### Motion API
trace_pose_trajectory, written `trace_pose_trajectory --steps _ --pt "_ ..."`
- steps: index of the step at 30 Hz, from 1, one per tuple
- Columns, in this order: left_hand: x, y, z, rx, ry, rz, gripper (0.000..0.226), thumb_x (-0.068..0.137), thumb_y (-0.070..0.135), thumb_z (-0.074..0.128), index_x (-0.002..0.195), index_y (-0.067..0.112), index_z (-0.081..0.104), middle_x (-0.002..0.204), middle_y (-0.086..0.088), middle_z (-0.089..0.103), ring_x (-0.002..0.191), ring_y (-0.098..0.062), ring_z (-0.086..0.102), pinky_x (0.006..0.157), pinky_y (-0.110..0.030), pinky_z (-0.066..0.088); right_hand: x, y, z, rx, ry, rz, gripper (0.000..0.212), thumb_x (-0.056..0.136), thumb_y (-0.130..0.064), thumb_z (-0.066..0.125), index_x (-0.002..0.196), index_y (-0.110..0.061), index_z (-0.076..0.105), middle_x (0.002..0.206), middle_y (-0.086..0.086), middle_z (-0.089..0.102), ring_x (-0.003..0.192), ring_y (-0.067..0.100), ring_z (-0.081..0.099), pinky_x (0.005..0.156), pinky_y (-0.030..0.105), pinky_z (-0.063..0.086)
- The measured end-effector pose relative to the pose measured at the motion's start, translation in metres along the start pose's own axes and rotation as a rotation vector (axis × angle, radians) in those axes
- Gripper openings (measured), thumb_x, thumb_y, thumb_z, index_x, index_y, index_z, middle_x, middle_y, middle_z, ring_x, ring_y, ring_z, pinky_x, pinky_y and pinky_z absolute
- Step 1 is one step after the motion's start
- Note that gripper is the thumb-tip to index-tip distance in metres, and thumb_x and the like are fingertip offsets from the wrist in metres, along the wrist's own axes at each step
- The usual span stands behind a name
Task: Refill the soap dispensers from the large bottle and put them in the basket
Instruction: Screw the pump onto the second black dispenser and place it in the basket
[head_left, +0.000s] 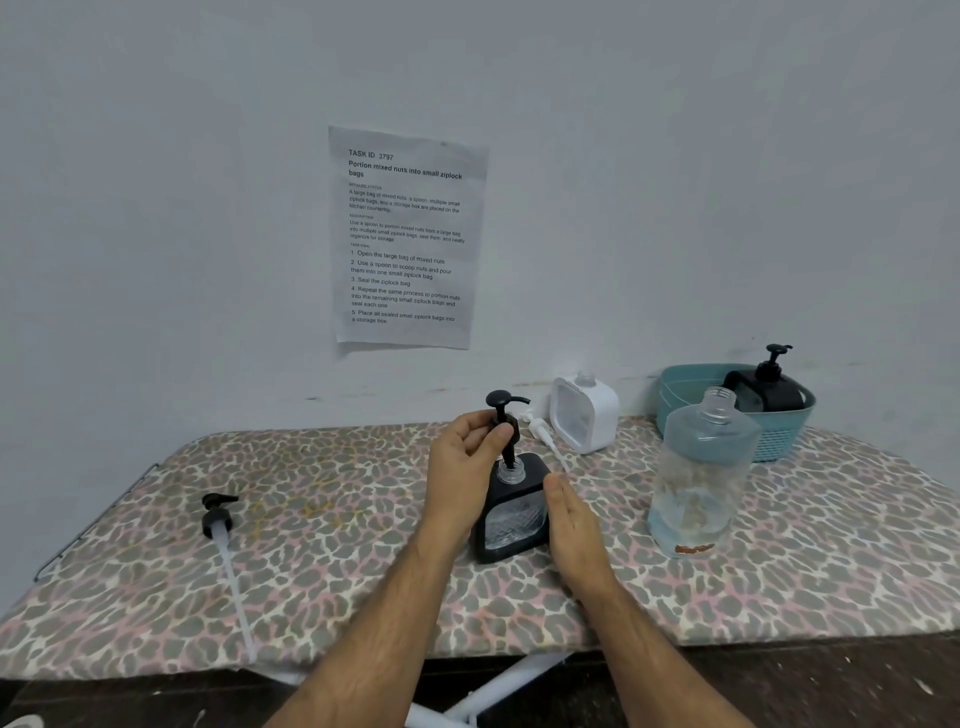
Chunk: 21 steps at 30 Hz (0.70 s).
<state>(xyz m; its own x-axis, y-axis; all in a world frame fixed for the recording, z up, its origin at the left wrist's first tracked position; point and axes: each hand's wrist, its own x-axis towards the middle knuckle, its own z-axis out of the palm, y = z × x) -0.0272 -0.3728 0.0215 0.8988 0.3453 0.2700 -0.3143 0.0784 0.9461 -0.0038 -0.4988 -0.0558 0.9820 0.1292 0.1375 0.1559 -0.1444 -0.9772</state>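
Your right hand (574, 525) lies flat, fingers straight, against the side of the black square dispenser (511, 512) at the board's centre, steadying it. Your left hand (467, 467) pinches the black pump head (503, 415), its stem entering the open neck. Keep the stem vertical, seat the collar squarely, then twist while bracing the body. At nine o'clock lies a loose black pump (218, 517) with its long tube. At three o'clock stands the large clear bottle (701, 478), uncapped, nearly empty. Beyond, at one o'clock, a white dispenser (584, 413) waits open-necked; the teal basket (779, 441) at two o'clock holds one black dispenser (763, 392).
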Motion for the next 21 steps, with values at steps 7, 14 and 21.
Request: trace_pose_trajectory --steps 7,14,21 --pt "-0.004 -0.024 -0.01 0.149 -0.05 -0.074 0.02 0.091 0.013 0.069 0.11 0.013 0.067 0.1 -0.004 0.076 0.091 -0.014 0.073 0.075 -0.021 0.056 0.005 0.012 0.003 0.024 0.008 -0.052 0.042 0.093 -0.06 0.033 0.107 -0.036 0.065 0.102 -0.015 0.07 0.094 -0.005 0.064 0.083 0.017 0.048" --pt "0.002 -0.024 -0.02 0.375 -0.095 -0.02 0.019 0.083 0.019 0.077 0.102 0.019 0.075 0.097 0.008 0.076 0.094 -0.007 0.071 0.088 -0.03 0.056 0.007 0.014 0.003 0.05 0.002 -0.052 0.041 0.093 -0.06 0.036 0.108 -0.036 0.065 0.105 -0.014 0.07 0.098 -0.001 0.064 0.089 0.023 0.05" --pt "0.006 -0.019 -0.026 0.588 -0.152 0.063 0.019 0.087 0.027 0.073 0.105 0.022 0.076 0.109 0.007 0.07 0.106 -0.008 0.062 0.098 -0.035 0.048 0.007 0.013 0.002 0.062 -0.011 -0.034 0.028 0.099 -0.051 0.039 0.103 -0.039 0.064 0.104 -0.016 0.069 0.096 -0.007 0.063 0.082 0.011 0.045"
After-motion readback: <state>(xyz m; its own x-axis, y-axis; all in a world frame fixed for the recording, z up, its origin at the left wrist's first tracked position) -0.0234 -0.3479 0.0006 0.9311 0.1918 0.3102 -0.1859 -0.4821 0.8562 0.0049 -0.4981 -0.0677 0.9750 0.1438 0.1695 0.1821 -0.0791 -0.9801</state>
